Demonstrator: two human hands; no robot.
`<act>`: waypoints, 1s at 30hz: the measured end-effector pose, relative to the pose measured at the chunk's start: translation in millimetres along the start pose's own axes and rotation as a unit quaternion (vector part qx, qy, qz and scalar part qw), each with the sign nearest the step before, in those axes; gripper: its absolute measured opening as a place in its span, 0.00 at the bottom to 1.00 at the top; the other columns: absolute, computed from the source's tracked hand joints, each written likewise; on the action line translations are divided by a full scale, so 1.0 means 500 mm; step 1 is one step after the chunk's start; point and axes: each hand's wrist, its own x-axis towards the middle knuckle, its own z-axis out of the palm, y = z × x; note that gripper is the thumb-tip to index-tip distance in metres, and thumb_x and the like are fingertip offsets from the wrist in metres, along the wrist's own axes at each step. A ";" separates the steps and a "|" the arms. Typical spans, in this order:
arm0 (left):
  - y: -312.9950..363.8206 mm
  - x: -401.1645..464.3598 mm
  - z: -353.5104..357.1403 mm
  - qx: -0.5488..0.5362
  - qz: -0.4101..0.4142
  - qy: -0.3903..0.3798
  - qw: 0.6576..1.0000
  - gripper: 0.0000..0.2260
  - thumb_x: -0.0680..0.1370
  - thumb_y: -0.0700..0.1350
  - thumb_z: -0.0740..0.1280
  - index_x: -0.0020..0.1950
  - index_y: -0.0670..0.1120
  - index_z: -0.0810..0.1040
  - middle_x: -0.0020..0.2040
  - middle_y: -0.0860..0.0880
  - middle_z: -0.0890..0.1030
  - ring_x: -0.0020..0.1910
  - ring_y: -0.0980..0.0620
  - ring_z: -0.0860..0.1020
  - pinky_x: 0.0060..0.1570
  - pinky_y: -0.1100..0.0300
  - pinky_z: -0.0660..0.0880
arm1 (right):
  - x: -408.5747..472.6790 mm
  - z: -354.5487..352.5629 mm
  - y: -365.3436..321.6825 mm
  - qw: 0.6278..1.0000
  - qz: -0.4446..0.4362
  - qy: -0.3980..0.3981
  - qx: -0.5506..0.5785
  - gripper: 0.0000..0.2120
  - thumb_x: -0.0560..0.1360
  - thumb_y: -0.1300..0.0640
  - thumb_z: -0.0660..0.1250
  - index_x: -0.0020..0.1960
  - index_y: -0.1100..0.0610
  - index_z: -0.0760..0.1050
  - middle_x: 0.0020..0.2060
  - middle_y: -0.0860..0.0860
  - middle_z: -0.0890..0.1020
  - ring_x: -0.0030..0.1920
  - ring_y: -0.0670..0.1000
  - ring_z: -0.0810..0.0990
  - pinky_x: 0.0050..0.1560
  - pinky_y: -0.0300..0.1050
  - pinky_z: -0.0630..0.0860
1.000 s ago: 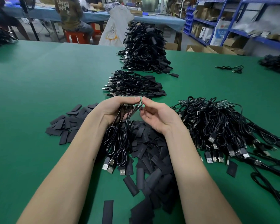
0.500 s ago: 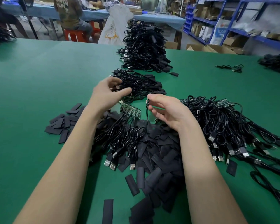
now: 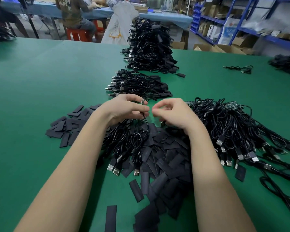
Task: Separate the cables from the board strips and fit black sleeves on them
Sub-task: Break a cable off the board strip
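My left hand [image 3: 126, 108] pinches the top end of one black cable [image 3: 147, 127], with a small board piece [image 3: 143, 101] at its fingertips. The cable hangs down into a bundle of looped USB cables [image 3: 132, 146] lying on a heap of flat black sleeves [image 3: 169, 158]. My right hand [image 3: 172, 113] hovers just to the right, fingertips almost touching the left hand's. Its fingers are curled and I see nothing in them. A mass of cables on green board strips [image 3: 231, 106] lies to the right.
Two piles of black cables, a low one [image 3: 139, 86] and a tall one [image 3: 149, 46], stand beyond my hands on the green table [image 3: 40, 84]. More sleeves [image 3: 69, 124] lie scattered left. Seated people, boxes and blue shelving [image 3: 241, 15] are past the far edge.
My left hand came back from the low pile to the middle and took the single cable that my right hand held. My right hand let go and curled its fingers.
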 end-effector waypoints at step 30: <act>-0.004 0.015 0.026 -0.092 0.013 -0.038 0.995 0.09 0.80 0.31 0.62 0.46 0.44 0.75 0.40 0.46 0.80 0.37 0.53 0.80 0.36 0.65 0.77 | 0.001 -0.010 0.022 0.985 0.009 0.056 0.165 0.02 0.75 0.63 0.73 0.45 0.57 0.80 0.37 0.55 0.86 0.38 0.52 0.86 0.42 0.46 0.84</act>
